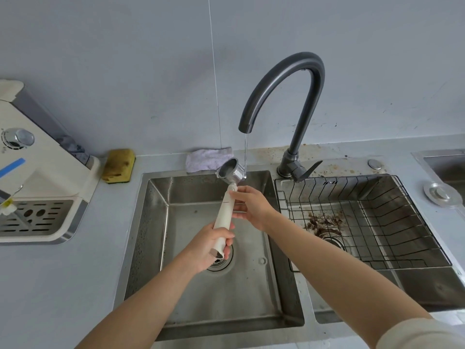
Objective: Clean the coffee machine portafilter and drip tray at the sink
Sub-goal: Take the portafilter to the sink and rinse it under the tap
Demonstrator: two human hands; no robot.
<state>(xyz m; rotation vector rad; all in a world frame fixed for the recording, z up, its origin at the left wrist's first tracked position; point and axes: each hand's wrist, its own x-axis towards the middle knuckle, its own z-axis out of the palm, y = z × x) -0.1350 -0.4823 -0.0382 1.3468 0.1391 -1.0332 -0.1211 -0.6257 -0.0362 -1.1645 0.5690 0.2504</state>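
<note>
Head view: rinsing step. Left hand (pixel 214 244) grips portafilter (pixel 226 210) handle end, right hand (pixel 250 207) pinches upper handle. Tap (pixel 305 114) stream hits bowl edge; next, centre bowl underneath.

No text, label or number can be read.

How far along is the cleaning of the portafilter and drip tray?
Apparently done: coffee grounds lie in the right basin, seemingly emptied. In hand: left hand and right hand hold the portafilter at the faucet stream. Left: the drip tray sits in the coffee machine, apparently unwashed.
</note>
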